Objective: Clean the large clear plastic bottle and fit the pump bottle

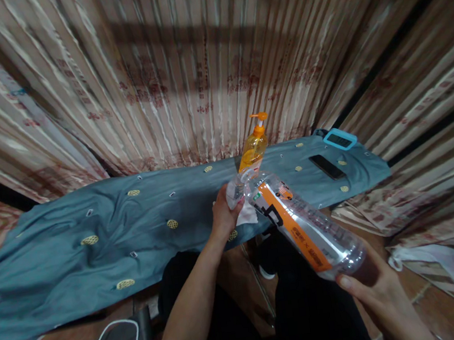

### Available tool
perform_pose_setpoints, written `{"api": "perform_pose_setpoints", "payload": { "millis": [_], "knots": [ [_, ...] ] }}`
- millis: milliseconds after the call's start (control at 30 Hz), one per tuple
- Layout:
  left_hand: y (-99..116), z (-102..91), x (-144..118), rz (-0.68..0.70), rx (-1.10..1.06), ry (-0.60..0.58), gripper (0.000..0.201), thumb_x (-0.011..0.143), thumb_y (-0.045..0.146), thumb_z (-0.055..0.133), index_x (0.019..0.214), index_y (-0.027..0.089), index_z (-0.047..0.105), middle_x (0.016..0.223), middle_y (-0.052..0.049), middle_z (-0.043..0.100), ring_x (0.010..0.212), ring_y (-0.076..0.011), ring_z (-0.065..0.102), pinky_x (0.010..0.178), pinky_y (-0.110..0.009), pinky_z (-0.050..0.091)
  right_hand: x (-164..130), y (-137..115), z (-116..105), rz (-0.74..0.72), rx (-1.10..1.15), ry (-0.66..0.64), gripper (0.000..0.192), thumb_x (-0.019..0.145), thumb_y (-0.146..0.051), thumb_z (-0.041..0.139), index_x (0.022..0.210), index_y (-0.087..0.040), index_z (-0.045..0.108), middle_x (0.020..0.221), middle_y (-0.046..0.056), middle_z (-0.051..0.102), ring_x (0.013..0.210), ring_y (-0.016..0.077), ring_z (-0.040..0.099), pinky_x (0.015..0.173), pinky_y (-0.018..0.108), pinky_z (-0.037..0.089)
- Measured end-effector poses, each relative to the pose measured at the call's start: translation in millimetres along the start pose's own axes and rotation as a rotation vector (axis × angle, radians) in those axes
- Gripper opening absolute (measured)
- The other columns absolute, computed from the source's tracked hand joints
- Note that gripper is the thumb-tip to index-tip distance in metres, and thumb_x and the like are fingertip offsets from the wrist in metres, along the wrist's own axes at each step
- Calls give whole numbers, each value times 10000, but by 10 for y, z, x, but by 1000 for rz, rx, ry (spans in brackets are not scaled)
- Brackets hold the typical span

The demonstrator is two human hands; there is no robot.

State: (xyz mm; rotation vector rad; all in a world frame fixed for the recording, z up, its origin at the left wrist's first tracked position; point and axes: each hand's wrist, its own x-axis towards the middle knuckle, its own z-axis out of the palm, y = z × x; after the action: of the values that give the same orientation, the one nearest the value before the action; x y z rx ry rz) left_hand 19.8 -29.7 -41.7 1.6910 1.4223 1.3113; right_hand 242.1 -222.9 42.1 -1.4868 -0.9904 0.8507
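Head view: clear bottle point(301, 221) held w/ long axis 11-to-5 o'clock. Right hand point(376, 289) cups base; left hand point(225, 215) pinches white cloth point(244, 212) at neck, over blue-covered tabletop point(94, 237). Orange pump bottle point(254, 147) at 12.

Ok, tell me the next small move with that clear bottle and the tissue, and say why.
Probably rub the white tissue around the neck of the clear bottle. The left hand presses the tissue against the bottle's top end, while the right hand holds its base, tilted toward the person.
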Motion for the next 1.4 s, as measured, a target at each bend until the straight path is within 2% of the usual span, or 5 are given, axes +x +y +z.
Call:
{"api": "perform_pose_setpoints", "payload": {
  "millis": [300, 567, 733, 1133, 1400],
  "knots": [
    [12, -2, -12, -15, 8, -3, 486, 810, 270, 716, 1269, 207, 567, 1218, -79, 709, 1119, -252, 674, 991, -383, 525, -39, -19, -4, -15, -33, -72, 667, 613, -302, 920, 1212, -269, 628, 1186, 84, 781, 1089, 338, 750, 905, 423, 632],
    [7, -18, -12, -6, -4, -15, 506, 805, 280, 712, 1275, 180, 552, 1255, -109, 698, 1155, -272, 662, 1008, -401, 509, -38, 59, -12, -13, -66, -38, 645, 623, -314, 915, 1201, -256, 636, 1115, 56, 775, 1096, 314, 740, 939, 388, 609],
    [29, -20, -9, 3, -6, -11, 489, 810, 298, 708, 1262, 181, 561, 1236, -108, 707, 1141, -272, 671, 991, -399, 521, -71, 97, -9, -46, -72, -12, 643, 668, -345, 899, 1248, -261, 632, 1160, 49, 754, 1119, 298, 725, 966, 360, 589],
    [47, -20, -5, -12, -25, -17, 485, 792, 236, 715, 1251, 182, 566, 1216, -98, 715, 1105, -258, 682, 978, -392, 529, -74, 216, 10, -22, 8, 23, 707, 622, -355, 930, 1258, -259, 637, 1158, 49, 774, 1044, 255, 753, 893, 283, 611],
    [-13, 10, 4, -7, -22, -4, 493, 781, 218, 726, 1244, 182, 561, 1201, -96, 717, 1097, -258, 684, 962, -382, 531, -70, 169, 11, -55, 61, 14, 676, 611, -283, 937, 1232, -266, 669, 1136, 47, 784, 1012, 260, 766, 857, 290, 629]
  ]
}}
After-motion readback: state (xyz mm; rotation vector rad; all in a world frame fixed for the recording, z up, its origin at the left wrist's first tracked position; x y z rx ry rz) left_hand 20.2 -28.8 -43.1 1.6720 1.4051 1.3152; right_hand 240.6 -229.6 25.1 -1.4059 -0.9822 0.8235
